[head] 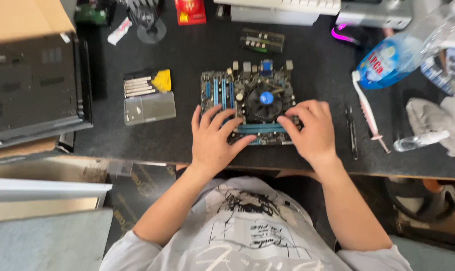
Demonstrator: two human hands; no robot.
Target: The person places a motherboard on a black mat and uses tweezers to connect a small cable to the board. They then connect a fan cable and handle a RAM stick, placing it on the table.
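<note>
Both hands rest on one motherboard [247, 103] in the middle of the black desk [197, 50]. The left hand [212, 138] and right hand [310, 130] have loosely spread fingers pressing one blue memory stick [261, 128] just below the single fan [265, 100].

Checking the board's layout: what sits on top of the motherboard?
On the motherboard: a round cooler fan and blue slots. Left hand and right hand cover its near edge.

Toothbrush [368, 111], spray bottle [394, 59], laptop [34, 85]
</note>
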